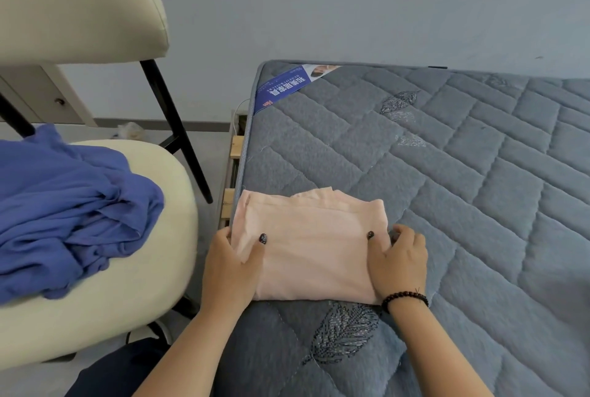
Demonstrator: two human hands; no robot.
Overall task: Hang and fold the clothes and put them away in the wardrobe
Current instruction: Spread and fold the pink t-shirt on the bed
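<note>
Both hands grip a folded pale peach cotton garment (314,246) on a grey quilted mattress (447,173).
The left hand (233,264) pinches its left edge, thumb on top, fingers beneath; the right hand (399,261) grips the right edge likewise. Left of the fingers, a crumpled blue garment (70,205) lies on a cream padded chair (127,285).

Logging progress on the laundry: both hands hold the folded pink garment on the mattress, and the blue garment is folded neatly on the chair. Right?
Not quite. In the head view the blue garment lies crumpled, not folded, on the chair. Otherwise right: the left hand and right hand hold the folded pink garment on the mattress.
</note>
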